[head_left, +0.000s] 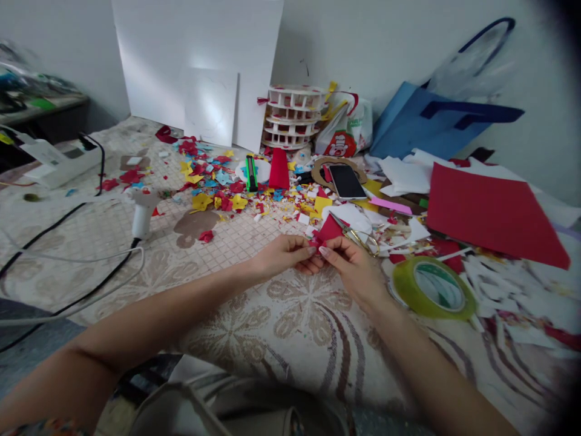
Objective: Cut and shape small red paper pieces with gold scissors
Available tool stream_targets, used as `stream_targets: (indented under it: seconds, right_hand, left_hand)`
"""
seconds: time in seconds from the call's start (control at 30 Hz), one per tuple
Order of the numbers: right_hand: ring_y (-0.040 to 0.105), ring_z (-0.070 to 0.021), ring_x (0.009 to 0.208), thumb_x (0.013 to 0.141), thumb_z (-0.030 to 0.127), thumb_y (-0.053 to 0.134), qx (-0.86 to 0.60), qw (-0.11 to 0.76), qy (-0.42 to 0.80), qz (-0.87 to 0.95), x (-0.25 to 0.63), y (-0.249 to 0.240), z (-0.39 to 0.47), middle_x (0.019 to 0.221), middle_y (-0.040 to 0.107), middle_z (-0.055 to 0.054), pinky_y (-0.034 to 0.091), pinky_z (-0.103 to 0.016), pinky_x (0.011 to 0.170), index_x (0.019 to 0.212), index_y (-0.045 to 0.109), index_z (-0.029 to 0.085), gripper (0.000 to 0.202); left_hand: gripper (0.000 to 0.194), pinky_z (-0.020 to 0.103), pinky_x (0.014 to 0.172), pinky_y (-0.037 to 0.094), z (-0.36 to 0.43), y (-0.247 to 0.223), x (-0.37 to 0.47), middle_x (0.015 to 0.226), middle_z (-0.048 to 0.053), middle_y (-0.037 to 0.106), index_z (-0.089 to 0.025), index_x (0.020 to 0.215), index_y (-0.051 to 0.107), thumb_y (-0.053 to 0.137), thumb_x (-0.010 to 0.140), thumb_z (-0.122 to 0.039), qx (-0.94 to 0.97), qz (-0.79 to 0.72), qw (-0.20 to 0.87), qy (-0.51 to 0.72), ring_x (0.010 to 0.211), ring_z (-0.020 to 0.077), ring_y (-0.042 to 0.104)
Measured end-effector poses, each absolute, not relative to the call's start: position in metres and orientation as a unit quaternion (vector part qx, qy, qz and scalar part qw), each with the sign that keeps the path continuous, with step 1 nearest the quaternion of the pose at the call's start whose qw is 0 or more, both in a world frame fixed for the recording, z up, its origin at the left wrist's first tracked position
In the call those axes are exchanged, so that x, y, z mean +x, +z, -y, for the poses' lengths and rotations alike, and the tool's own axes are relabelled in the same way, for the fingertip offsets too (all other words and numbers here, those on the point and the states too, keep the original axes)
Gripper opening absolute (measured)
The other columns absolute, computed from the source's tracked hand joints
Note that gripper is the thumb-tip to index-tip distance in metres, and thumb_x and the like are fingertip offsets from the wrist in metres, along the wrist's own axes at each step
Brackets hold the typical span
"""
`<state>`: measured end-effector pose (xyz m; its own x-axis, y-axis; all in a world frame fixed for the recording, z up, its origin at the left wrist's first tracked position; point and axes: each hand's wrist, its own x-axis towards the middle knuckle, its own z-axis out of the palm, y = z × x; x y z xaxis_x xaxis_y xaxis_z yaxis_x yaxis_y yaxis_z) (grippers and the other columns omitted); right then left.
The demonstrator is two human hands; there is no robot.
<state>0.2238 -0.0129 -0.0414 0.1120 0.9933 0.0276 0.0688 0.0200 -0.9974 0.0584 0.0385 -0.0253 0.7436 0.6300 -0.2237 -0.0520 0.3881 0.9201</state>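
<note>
Both hands meet over the near part of the table, pinching a small red paper piece (319,241) between them. My left hand (297,251) grips it from the left with thumb and forefinger. From the right, my right hand (347,260) holds it with thumb and finger close to the other fingertips. The exact shape of the piece is mostly hidden by the fingers. Just beyond lies a red paper scrap (330,229), with gold-handled scissors (358,235) beside my right hand. A crumpled red paper flower (206,236) rests left of my left hand.
A roll of yellow tape (433,287) lies right of my right forearm, below a red sheet (494,212). Behind are a phone (347,181), a green-and-black cutter (251,174), yellow paper flowers (202,201) and a white tiered structure (295,115). A glue gun (141,212) stands left, with cables.
</note>
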Motion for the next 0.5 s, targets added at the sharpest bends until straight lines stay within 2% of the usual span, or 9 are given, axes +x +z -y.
stream_targets:
  seconds: [0.2,0.5]
  right_hand:
    - [0.052,-0.0132,0.063,0.073,0.041,0.065,-0.542,0.509,0.444,0.499,0.2233,-0.0439,0.0117,0.069,0.055,0.001,0.046,-0.028,0.061,0.077,0.054,0.02,0.024]
    - [0.053,-0.0118,0.064,0.067,0.033,0.072,-0.506,0.562,0.471,0.454,0.2189,-0.0435,0.0097,0.074,0.054,0.002,0.046,-0.025,0.059,0.086,0.052,0.021,0.029]
  left_hand:
    - [0.026,0.024,0.067,0.049,-0.0385,-0.0279,0.0582,0.079,0.007,0.068,-0.01,0.08,0.058,0.066,0.073,-0.034,0.521,-0.283,0.775,0.219,0.065,0.0098,0.063]
    - [0.025,0.024,0.065,0.05,-0.0374,-0.0282,0.0598,0.076,0.005,0.067,-0.01,0.078,0.058,0.067,0.072,-0.032,0.538,-0.29,0.758,0.228,0.065,0.0104,0.063]
